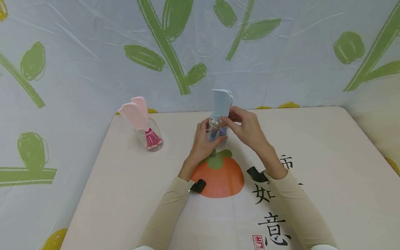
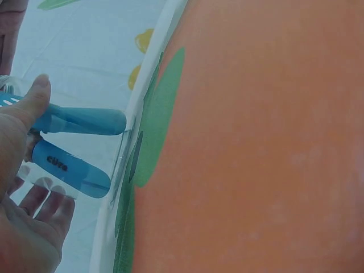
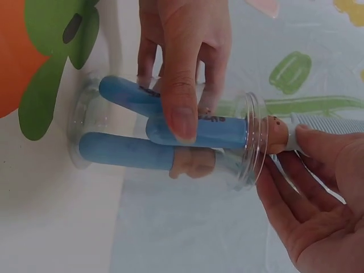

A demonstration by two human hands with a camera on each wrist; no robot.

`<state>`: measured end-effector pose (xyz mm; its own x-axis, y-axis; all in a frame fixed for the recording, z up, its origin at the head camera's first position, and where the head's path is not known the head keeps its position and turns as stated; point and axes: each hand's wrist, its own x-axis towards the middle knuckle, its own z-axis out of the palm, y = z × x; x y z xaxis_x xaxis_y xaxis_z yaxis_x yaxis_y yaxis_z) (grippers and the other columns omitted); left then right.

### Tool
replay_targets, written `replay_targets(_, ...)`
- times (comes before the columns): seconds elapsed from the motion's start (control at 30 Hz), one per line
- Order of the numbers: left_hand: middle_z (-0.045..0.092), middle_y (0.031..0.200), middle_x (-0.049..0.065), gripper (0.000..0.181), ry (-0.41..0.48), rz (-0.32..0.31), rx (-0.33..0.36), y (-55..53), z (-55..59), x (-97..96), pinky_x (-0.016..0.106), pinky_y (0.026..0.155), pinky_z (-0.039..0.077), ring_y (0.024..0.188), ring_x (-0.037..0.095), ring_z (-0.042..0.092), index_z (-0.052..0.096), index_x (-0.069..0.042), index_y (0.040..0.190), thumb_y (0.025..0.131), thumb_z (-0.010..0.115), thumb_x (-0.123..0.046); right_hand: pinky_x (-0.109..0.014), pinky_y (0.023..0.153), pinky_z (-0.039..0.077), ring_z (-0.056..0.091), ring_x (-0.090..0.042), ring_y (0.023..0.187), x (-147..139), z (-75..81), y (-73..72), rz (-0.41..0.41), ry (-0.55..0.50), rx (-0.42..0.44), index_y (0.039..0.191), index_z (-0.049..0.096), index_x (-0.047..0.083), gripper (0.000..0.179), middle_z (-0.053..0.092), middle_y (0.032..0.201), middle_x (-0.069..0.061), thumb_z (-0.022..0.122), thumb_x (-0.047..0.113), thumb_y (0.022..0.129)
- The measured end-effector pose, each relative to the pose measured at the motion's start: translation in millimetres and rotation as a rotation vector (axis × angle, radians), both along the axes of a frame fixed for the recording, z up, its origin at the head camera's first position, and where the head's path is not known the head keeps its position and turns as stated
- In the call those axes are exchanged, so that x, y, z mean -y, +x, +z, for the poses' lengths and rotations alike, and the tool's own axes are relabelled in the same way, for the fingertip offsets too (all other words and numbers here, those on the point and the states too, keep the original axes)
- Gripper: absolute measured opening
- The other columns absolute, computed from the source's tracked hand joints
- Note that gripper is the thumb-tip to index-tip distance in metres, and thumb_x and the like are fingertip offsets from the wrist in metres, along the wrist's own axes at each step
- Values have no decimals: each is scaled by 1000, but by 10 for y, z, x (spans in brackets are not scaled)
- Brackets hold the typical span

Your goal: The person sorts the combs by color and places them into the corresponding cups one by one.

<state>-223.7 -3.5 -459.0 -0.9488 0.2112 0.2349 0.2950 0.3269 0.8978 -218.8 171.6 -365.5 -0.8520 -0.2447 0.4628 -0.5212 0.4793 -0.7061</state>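
A clear jar (image 3: pixel 236 170) stands near the back edge of the table, with blue combs in it. My left hand (image 1: pixel 202 143) grips the jar's side, thumb across the front. In the right wrist view my right hand (image 3: pixel 315 199) pinches one light blue comb (image 3: pixel 333 124) just above the jar's rim. That comb's blue handle (image 3: pixel 219 132) is inside the jar, and its toothed part sticks out above. Two other blue handles rest deeper in the jar, one with a brown figure (image 3: pixel 194 162) at its top. The left wrist view shows lettering on a handle (image 2: pixel 68 169).
To the left stands another clear jar (image 1: pixel 155 125) with pink combs (image 1: pixel 135 114) leaning out of it. The pale tabletop (image 1: pixel 131 187) bears a printed orange persimmon (image 1: pixel 223 180) and black characters (image 1: pixel 275 231). A leaf-patterned sheet (image 1: pixel 103 69) rises behind the table.
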Motion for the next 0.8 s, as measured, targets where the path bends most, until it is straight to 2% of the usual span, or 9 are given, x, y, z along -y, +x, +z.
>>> replay_targets(0.17,43,132,10,82,7,2,2,8,-7,-4,40,105,44,124,23,46,37,-14,152,88,84,-30,-51,85,57,72,-33,94,-10,-41,18,-29,124,-16,109,72,-3,21,75,98,-17,77,9,93)
replay_targets(0.3,43,134,11,83,-2,-9,-7,7,-22,-19,41,108,43,124,23,47,35,-12,153,88,84,-30,-52,84,55,67,-37,98,-44,-97,39,-44,196,-24,113,72,-4,25,74,100,-18,79,8,91)
replay_targets(0.47,44,133,12,83,-7,-13,-22,1,-27,-27,40,108,42,123,23,47,35,-10,152,88,84,-30,-51,83,56,67,-36,97,-69,-107,67,-39,171,-18,111,70,-4,25,72,100,-18,79,9,91)
replay_targets(0.8,43,133,13,82,-12,-20,-19,10,-14,-6,41,107,44,124,25,47,35,-10,152,89,83,-29,-52,91,55,66,-35,104,-125,-123,102,-21,101,-8,116,67,-6,31,70,108,-19,79,4,90)
